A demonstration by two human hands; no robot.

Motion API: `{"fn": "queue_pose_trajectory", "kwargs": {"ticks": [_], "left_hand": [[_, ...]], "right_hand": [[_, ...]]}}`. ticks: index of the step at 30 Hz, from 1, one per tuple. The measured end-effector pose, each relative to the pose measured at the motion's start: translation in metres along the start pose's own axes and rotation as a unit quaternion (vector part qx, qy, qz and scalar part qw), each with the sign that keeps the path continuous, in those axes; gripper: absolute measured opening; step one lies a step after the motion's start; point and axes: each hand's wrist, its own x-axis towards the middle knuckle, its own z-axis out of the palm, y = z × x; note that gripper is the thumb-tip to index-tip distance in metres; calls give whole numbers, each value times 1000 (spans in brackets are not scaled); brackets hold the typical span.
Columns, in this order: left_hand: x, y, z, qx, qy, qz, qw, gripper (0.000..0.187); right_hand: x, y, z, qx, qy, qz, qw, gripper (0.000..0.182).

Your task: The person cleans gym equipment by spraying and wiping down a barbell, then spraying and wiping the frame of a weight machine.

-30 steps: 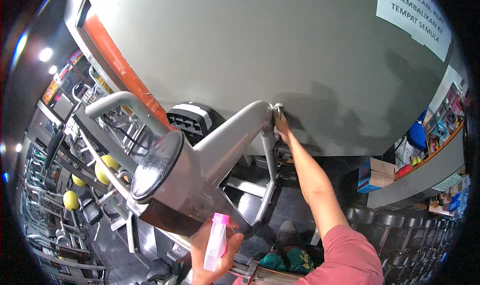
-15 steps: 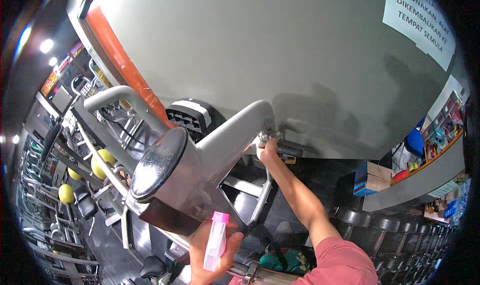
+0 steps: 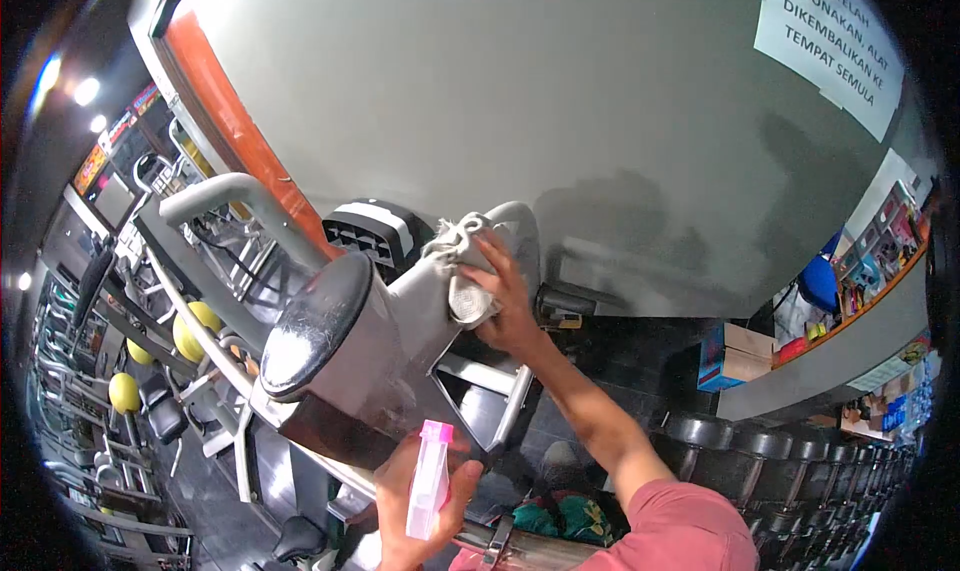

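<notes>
My right hand [image 3: 512,306] presses a light-coloured cloth [image 3: 466,301], bunched at its top, against the thick grey tube of a gym machine [image 3: 395,346]. Its fingers are curled over the cloth, and part of the tube is hidden beneath. Lower down, my left hand [image 3: 396,506] is wrapped round a spray bottle [image 3: 429,486] with a pink tip and a translucent head; the bottle's lower part is out of sight. That hand is close to the machine's dark lower edge. A glossy black oval pad [image 3: 318,326] forms the machine's near end.
A grey wall [image 3: 560,101] stands behind the machine, bearing a printed sign [image 3: 825,46]. Racked dumbbells [image 3: 765,441] line the lower right, below a cardboard box [image 3: 745,356]. Several yellow balls [image 3: 197,331] and other gym machines fill the left. A green bag [image 3: 565,516] lies near me.
My right hand has moved left and up from the tube's far bend, and the cloth is now spread over the tube's middle. My left hand keeps the spray bottle in nearly the same place.
</notes>
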Motion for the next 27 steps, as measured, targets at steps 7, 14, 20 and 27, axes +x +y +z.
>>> {"fn": "queue_pose_trajectory", "kwargs": {"ticks": [7,14,20,27], "left_hand": [[-1,-5,-4,41,-16,16,999,23],[0,-9,-5,47,-23,28,998,23],[1,-11,-6,62,-31,34,997,25],[0,-11,-4,62,0,52,997,27]], "right_hand": [[-122,146,17,133,262,392,872,33],[-209,201,33,387,413,708,423,19],[-236,247,50,643,396,552,354,28],[-103,133,29,459,440,590,498,31]]}}
